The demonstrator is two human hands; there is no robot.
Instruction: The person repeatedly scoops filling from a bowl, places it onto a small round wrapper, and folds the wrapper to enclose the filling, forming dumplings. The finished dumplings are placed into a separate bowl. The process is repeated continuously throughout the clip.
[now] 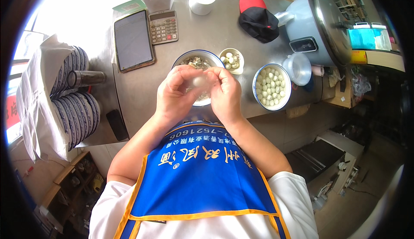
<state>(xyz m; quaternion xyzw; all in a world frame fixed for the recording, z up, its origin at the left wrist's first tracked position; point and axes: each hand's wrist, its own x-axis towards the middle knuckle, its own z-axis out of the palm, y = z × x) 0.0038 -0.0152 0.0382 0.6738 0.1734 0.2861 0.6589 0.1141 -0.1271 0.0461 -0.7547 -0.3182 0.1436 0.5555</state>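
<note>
A small pale egg [197, 81] is held in the fingers of my left hand [173, 93]. Close against it, my right hand [227, 95] has its thumb and fingertips bent together; blur hides whether they grip anything. Both hands are over a blue-rimmed bowl [177, 60], which contains broken, speckled eggshell pieces [195, 62]. Just beyond my right hand is a small cream bowl [239, 71] with several eggs in it. Farther right, a larger white bowl [287, 99] is full of smooth, peeled small eggs [271, 85].
A tablet [133, 41], calculator [163, 27], paper roll [203, 1] and cap [258, 20] lie across the steel table [200, 29]. Right stand clear plastic tubs [297, 69] and a large cooker [305, 29]. Left are stacked plates [76, 116], a flask [86, 78] and a phone [117, 125].
</note>
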